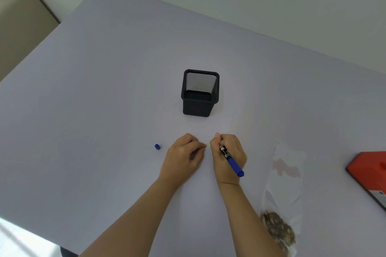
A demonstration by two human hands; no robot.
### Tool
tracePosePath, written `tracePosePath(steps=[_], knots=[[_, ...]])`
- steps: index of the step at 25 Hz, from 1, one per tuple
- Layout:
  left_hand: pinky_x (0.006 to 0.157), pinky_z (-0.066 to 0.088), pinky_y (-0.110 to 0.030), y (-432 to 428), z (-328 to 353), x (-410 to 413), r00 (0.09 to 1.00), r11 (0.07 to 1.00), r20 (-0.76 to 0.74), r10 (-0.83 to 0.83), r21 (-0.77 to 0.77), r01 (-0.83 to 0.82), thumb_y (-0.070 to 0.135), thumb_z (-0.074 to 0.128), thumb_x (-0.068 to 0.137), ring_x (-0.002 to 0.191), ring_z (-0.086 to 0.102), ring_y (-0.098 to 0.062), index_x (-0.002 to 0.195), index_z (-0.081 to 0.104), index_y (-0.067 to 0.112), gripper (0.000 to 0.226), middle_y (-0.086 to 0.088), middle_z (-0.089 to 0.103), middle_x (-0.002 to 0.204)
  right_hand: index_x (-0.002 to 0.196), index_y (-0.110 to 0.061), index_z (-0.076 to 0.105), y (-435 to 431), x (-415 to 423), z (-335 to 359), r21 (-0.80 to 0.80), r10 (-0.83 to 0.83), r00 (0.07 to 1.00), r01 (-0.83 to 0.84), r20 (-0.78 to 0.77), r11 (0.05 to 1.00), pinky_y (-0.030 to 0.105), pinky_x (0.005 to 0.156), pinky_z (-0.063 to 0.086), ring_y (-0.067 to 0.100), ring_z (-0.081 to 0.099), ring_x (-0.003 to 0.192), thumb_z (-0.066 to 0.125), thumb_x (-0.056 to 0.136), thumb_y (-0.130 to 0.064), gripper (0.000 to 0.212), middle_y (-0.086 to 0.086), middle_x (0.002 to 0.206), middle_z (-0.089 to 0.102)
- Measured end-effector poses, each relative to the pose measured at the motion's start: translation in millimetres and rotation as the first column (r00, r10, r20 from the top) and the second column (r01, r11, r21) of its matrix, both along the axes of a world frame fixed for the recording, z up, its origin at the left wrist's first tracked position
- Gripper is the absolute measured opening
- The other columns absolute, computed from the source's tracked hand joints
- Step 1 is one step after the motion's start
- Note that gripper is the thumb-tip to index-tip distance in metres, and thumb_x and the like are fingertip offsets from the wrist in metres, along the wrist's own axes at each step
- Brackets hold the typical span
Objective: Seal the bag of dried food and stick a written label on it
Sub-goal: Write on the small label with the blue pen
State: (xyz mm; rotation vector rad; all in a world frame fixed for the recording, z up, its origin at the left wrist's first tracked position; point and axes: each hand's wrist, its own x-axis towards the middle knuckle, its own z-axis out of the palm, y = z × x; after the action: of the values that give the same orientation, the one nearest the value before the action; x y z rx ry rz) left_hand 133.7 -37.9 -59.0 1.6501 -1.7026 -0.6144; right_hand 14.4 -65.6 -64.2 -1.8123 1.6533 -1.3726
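Observation:
A small white label [207, 145] is pinched between the fingertips of my left hand [183, 156] and my right hand [227, 156], just above the table. My right hand also grips a blue marker [232, 162], uncapped, with its tip end near the label and its blue tail pointing toward me. The marker's blue cap [157, 146] lies on the table to the left of my left hand. A clear plastic bag [286, 183] lies flat to the right of my right forearm, with brown dried food [277, 228] gathered at its near end.
A black mesh pen holder [199, 94] stands upright beyond my hands. A red device [369, 171] sits at the table's right edge. The lilac table [104, 89] meets a wall at the back, and a beige chair [18, 27] stands at far left.

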Motion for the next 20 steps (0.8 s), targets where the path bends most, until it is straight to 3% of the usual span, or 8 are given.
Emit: tracePosePath(steps=[16,20], knots=[[0.062,0.043,-0.016,-1.0,0.6,0.1,1.0,1.0,-0.017,-0.001,-0.009,0.001,0.024,0.052,0.084,0.066,0.051,-0.008,0.084,0.071,0.01,0.024,-0.002,0.06,0.078,0.059,-0.005,0.041,-0.9,0.0,0.6,-0.012,-0.018,0.999,0.019,0.051,1.0,0.014,0.049,0.035,0.016,0.038,0.053,0.054,0.085,-0.012,0.03,0.01,0.052,0.046],[0.061,0.043,-0.015,-1.1,0.1,-0.1,1.0,1.0,-0.02,0.004,-0.003,-0.004,0.023,0.053,0.084,0.065,0.051,-0.009,0.084,0.071,0.01,0.023,-0.002,0.06,0.078,0.056,-0.001,0.043,-0.8,1.4,0.7,0.033,-0.07,0.997,0.069,0.033,0.997,0.023,0.045,0.036,0.019,0.038,0.053,0.052,0.086,-0.015,0.034,0.009,0.052,0.046]])
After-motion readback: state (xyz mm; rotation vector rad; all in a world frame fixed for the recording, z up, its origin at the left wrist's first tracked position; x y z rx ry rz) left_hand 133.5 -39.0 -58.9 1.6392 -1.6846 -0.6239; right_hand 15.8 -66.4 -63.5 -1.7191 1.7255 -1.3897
